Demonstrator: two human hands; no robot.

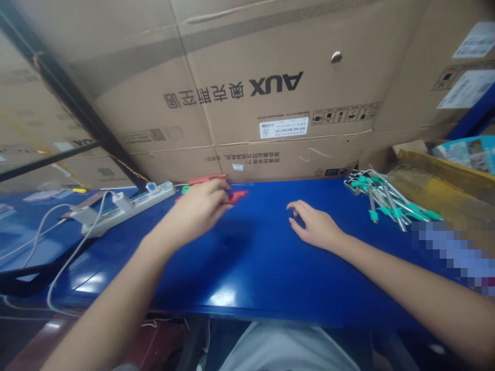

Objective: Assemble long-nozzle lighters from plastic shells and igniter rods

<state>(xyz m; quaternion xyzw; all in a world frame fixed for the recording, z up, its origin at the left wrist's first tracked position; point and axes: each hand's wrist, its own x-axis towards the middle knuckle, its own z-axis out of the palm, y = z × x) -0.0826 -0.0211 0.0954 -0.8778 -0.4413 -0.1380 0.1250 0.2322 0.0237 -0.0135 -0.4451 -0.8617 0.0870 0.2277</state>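
My left hand [201, 208] reaches across the blue table [251, 268] toward its far edge, with fingers curled over a red clip-like piece [236, 196]; motion blur hides whether it grips it. Another red piece [204, 179] and a small green one [185, 189] lie just behind the hand. My right hand [313, 224] rests on the table near the middle, fingers loosely bent and apart, holding nothing.
A pile of metal rods with green handles [386, 201] lies at the right. A white power strip [127, 202] with cables sits at the left. Large cardboard boxes [270, 87] stand along the table's back edge. A black tray [31, 268] is at the far left.
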